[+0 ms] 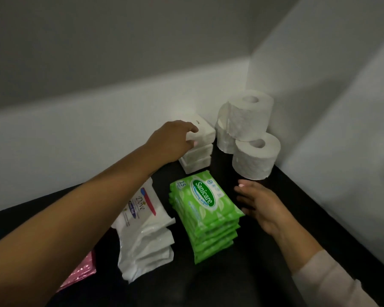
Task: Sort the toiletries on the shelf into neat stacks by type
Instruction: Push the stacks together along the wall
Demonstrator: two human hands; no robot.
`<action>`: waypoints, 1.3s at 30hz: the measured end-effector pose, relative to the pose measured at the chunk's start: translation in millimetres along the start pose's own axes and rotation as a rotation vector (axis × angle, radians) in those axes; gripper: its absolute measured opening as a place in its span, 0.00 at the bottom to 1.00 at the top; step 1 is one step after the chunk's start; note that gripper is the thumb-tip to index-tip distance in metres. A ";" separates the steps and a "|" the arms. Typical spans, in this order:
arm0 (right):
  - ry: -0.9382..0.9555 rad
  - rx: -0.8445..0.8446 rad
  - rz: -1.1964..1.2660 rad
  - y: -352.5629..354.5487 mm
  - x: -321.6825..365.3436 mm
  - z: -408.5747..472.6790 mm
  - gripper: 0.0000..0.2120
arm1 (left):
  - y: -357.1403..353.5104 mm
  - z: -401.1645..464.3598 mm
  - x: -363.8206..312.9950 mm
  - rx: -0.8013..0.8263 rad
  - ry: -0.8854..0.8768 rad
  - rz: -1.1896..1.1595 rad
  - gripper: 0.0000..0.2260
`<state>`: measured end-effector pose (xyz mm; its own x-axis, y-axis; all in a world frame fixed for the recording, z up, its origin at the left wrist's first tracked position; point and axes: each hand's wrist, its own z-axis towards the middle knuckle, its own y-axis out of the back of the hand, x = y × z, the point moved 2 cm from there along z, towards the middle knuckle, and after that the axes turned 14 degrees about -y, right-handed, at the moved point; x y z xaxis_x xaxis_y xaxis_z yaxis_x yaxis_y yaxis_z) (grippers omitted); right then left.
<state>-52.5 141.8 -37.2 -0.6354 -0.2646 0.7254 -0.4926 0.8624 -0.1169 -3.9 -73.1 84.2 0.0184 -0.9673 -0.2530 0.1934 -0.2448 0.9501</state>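
Left hand [173, 140] is reaching to the back of the shelf [264, 273], fingers curled on the near-left end of the top soap box [203, 130]. That box is a white rectangular carton, matte card, long axis running from the hand back and right toward the wall corner. It sits on the soap box stack [196, 159]: I count at least two more of the same boxes under it, same orientation, edges roughly flush.

Right hand [258, 207] is apart from everything, fingers straight and loosely spread, holding nothing. It hovers just right of the green wipes stack [205, 220]; I can't tell if the fingertips touch the packs.

Green wipes: flat soft plastic pouches, glossy, "Sanicare" print on top, several stacked. Long axis runs from near me up and left, toward the soap boxes. Stack sits between the two hands, nearer the right.

White wipes stack [144, 231]: crinkly white film packs, "Dove" label on top, under the left forearm, just left of the green stack. Pile is slumped, edges not aligned.

Toilet rolls [246, 129] beyond the right hand, in the wall corner: soft embossed paper cylinders, standing on end, cores up. One sits on top of others, one stands in front.

Pink dotted packet [82, 273], shiny, partly hidden below the left forearm at the shelf's near left.

Shelf surface is dark, smooth; walls plain white.
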 end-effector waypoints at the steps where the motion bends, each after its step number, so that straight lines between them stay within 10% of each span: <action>1: 0.002 -0.029 0.017 3.7 -9.0 -9.2 0.12 | 0.9 -8.6 -7.9 0.028 -0.016 -0.004 0.19; 8: -0.101 -0.127 0.191 2.0 -71.6 -52.6 0.14 | -4.8 -54.9 -44.9 0.220 -0.010 0.011 0.21; 21: -0.369 0.258 0.558 -55.1 -100.0 -71.5 0.29 | -18.4 -83.8 -72.5 0.341 -0.028 0.181 0.27; 39: -0.352 0.295 0.449 -78.0 -55.2 -15.2 0.24 | -12.1 -53.1 -26.2 0.337 0.163 0.095 0.23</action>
<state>30.0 95.7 -57.7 -0.9502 -0.0745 0.3026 -0.2444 0.7807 -0.5751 45.4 -41.3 69.6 0.1813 -0.9702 -0.1605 -0.1496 -0.1885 0.9706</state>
